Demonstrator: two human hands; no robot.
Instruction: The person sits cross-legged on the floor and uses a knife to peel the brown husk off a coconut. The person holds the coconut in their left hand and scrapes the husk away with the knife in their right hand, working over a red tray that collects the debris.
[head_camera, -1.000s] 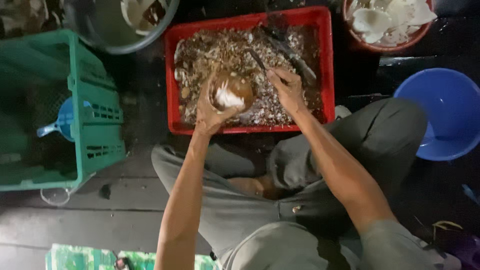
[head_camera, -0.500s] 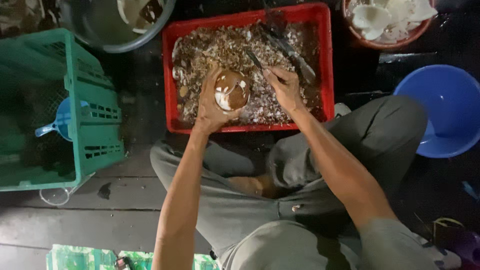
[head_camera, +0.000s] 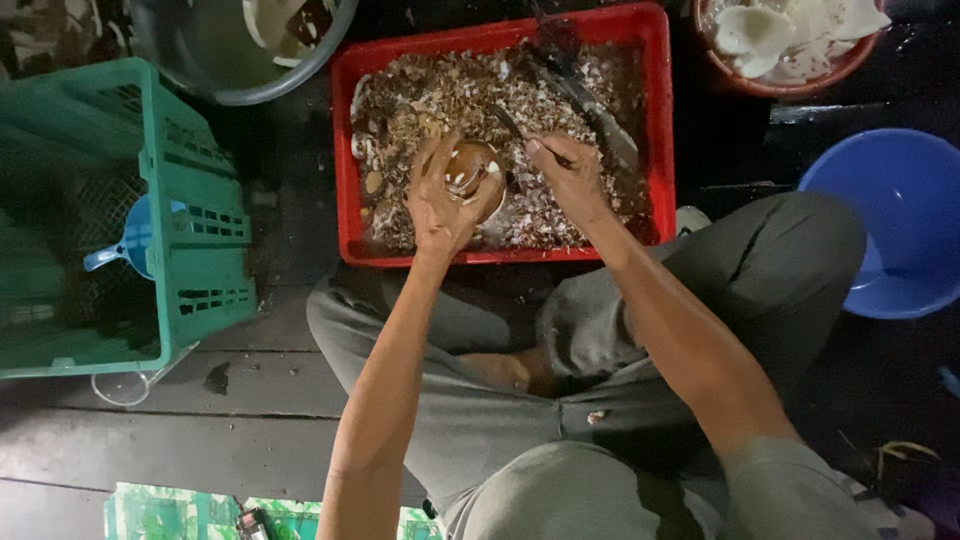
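Dark plank floor (head_camera: 250, 400). Left hand (head_camera: 440, 205) cups coconut shell (head_camera: 472, 170) over red crate (head_camera: 655, 120) so scraps drop in; right hand (head_camera: 572, 175) grips knife (head_camera: 520, 128).

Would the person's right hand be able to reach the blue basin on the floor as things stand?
Probably yes. The right hand is busy holding a dark tool over the red tray, but the blue basin sits open on that same side, past the raised knee, with nothing covering it.

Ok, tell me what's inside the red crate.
The red crate holds a layer of brown and white shell scraps and a dark blade. Its floor is covered, also by the left hand and right hand.
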